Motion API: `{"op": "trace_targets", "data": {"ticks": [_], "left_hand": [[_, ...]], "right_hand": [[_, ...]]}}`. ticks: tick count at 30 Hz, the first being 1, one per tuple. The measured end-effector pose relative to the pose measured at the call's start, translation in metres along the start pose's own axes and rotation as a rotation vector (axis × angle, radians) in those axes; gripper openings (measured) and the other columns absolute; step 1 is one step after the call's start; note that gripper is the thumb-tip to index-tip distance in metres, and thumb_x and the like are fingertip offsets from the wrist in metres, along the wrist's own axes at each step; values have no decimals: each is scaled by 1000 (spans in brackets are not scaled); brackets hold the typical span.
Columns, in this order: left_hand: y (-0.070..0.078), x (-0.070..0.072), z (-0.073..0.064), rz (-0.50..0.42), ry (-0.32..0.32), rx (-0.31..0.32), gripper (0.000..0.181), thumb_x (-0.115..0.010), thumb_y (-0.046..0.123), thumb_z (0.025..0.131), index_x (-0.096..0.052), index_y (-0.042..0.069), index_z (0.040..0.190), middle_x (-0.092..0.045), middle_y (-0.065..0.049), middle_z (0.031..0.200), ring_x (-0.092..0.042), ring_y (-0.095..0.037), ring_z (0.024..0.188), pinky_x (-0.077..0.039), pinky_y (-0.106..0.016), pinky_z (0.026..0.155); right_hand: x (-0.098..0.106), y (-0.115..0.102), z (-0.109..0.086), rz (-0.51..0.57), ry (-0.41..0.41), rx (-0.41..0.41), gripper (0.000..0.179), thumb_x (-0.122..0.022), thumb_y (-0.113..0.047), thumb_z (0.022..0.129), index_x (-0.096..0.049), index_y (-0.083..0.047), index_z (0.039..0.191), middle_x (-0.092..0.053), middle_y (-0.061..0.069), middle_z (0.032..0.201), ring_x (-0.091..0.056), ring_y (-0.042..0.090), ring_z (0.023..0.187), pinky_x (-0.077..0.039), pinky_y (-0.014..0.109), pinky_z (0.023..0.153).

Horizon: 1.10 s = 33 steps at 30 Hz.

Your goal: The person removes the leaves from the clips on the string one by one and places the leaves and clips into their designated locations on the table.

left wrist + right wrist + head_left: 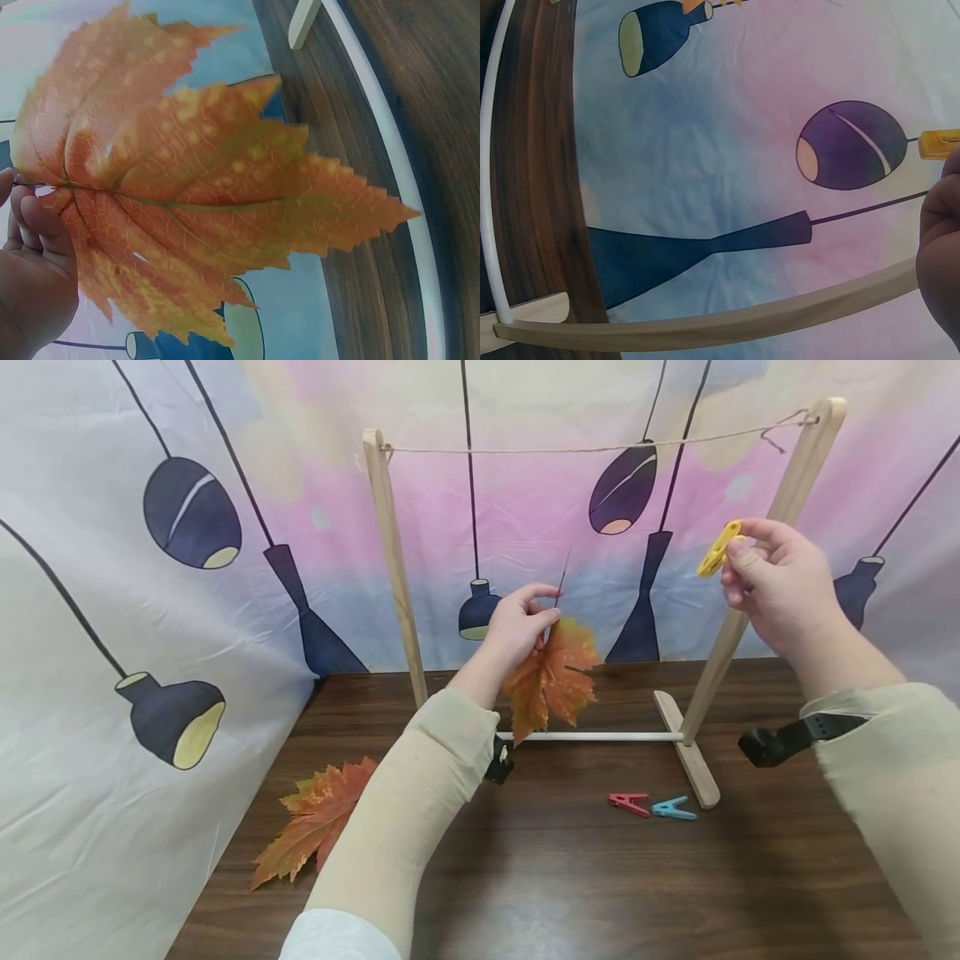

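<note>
Between thumb and fingers, my left hand point(519, 625) pinches the thin dark stem of an orange maple leaf point(558, 677). The leaf hangs below the fingertips and fills much of the left wrist view, its blade point(187, 187) spread flat. Up at the right, my right hand point(783, 577) pinches a yellow clothespin point(718, 550), which tilts down to the left. Only the clothespin's tip point(939, 144) shows in the right wrist view. Above both hands, a twine line point(525, 450) runs between two wooden posts.
The wooden stand's right post point(795, 477) rises behind the right hand; a white rod point(615, 737) joins the posts low down. A red clothespin point(628, 803) and a blue clothespin point(673, 808) lie on the brown table point(555, 885). Another maple leaf point(318, 818) lies left, partly behind the left forearm.
</note>
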State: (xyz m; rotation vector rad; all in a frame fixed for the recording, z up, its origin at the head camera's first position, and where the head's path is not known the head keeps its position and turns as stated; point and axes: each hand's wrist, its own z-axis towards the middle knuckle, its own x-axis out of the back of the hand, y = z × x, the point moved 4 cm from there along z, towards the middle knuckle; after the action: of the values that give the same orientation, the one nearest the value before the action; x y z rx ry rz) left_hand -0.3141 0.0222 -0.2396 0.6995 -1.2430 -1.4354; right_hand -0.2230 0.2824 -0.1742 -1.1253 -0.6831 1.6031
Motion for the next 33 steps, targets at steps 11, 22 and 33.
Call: {"op": "trace_targets", "data": {"ticks": [11,22,33], "left_hand": [[-7,5,-3,39,11,38,27,-61,13,92,-63,19,118,-51,-5,77,-43,-18,48,-38,-27,44],[-11,9,-6,31,10,31,28,-60,10,92,-63,17,119,-53,-7,78,-42,-18,47,-38,-26,43],[-12,13,-10,75,-8,33,27,-60,13,92,-63,18,119,-53,-7,79,-42,-17,47,-38,-26,43]], "right_hand": [[5,14,-6,-17,-48,-1,34,-63,-6,88,-43,2,114,-56,9,71,-50,14,57,-43,20,47],[6,21,-10,-49,-76,-25,20,-61,-2,89,-48,3,103,-60,11,71,-52,13,53,-45,19,47],[11,27,-14,-74,-108,-34,13,-57,5,89,-48,3,98,-61,11,73,-47,13,53,-40,18,46]]}}
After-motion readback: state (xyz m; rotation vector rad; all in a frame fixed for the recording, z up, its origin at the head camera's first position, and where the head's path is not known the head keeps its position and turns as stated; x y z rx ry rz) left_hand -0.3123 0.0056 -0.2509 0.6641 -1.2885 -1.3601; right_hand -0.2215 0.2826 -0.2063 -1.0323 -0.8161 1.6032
